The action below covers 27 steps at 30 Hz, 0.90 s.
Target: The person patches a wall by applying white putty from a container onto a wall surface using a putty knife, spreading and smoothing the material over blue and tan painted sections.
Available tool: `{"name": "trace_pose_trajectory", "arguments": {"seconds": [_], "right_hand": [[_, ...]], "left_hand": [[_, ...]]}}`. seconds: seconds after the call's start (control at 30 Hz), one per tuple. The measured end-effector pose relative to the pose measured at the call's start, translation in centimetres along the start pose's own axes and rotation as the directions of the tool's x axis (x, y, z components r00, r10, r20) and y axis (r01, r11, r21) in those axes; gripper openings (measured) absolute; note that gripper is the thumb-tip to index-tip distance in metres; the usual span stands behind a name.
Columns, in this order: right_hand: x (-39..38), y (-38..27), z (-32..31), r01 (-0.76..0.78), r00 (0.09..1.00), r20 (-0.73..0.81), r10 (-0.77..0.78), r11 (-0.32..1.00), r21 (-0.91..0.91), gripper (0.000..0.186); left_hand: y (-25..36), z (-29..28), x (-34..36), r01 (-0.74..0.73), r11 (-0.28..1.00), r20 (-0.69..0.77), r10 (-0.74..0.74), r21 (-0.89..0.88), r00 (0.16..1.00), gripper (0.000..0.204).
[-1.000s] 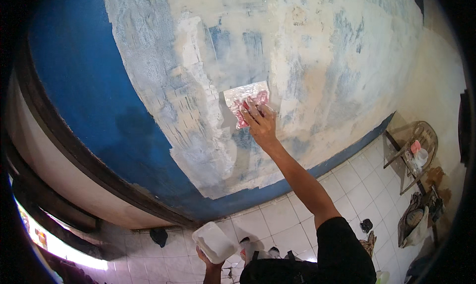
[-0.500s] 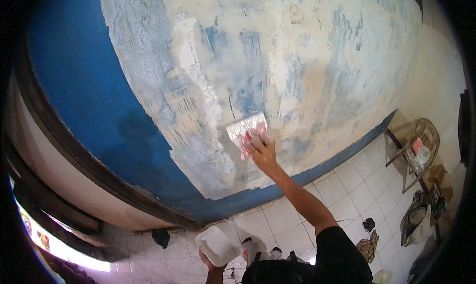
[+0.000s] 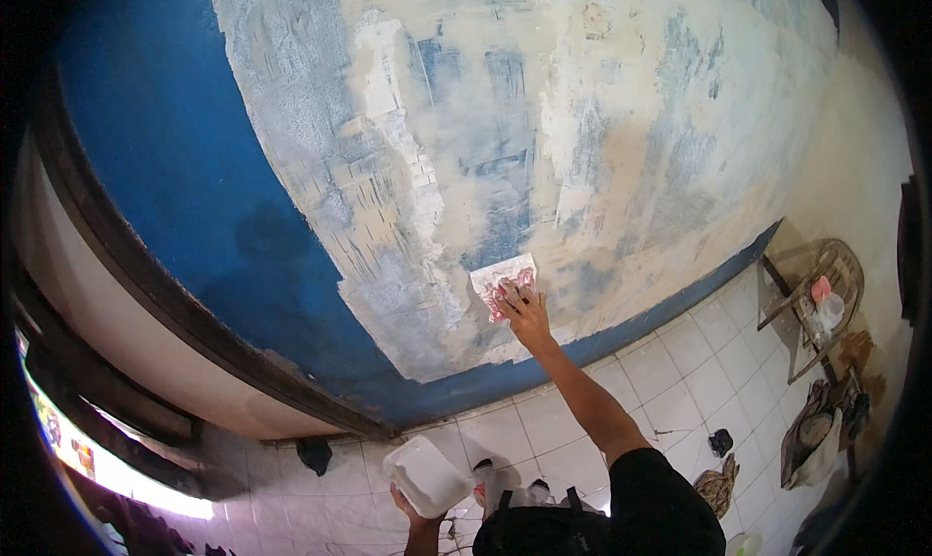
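Observation:
A wall (image 3: 641,100) coated in patchy cream and pale putty over blue paint fills the upper view. Low on this coat, my right hand (image 3: 524,311) presses a flat, square scraper (image 3: 503,270), white with pink-red markings, against the surface, fingers spread over its back. Pale smears mark those fingers. My left hand (image 3: 403,506), at the bottom, grips a white rectangular plastic container (image 3: 432,478) from its left side; the fingers are partly hidden under it.
A chair (image 3: 830,313) with pink and white items stands at the right, above bags (image 3: 811,435). Dark lumps (image 3: 718,442) and cloth lie on the tiled floor (image 3: 684,391). A dark-trimmed opening (image 3: 126,459) is at lower left; my feet show beside the container.
My right hand has moved the scraper down the wall, toward the lower blue band, and slightly right. My left hand still holds the container.

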State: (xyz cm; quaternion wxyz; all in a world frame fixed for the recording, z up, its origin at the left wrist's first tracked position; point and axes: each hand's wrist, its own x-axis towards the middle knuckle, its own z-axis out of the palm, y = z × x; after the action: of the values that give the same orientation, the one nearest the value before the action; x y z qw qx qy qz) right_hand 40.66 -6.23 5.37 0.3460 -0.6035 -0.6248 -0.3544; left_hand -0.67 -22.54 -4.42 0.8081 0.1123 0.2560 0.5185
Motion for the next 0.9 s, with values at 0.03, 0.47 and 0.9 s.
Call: {"name": "trace_pose_trajectory", "arguments": {"seconds": [0.03, 0.47, 0.9], "right_hand": [[0.5, 0.0, -0.8, 0.008, 1.000, 0.000, -0.008, 1.000, -0.013, 0.044], [9.6, 1.3, 0.6, 0.053, 0.973, -0.222, -0.061, 0.998, -0.039, 0.048], [8.9, 1.0, -4.5, 0.075, 0.965, -0.255, -0.061, 0.996, 0.045, 0.046]], "left_hand": [[0.0, -0.3, -0.2, 0.005, 1.000, -0.005, -0.005, -0.006, 1.000, 0.086], [-0.5, 0.3, 0.7, 0.004, 0.997, 0.036, -0.002, -0.072, 0.999, 0.083], [0.0, -0.3, -0.4, 0.032, 0.998, 0.028, -0.030, -0.063, 0.999, 0.091]]}}
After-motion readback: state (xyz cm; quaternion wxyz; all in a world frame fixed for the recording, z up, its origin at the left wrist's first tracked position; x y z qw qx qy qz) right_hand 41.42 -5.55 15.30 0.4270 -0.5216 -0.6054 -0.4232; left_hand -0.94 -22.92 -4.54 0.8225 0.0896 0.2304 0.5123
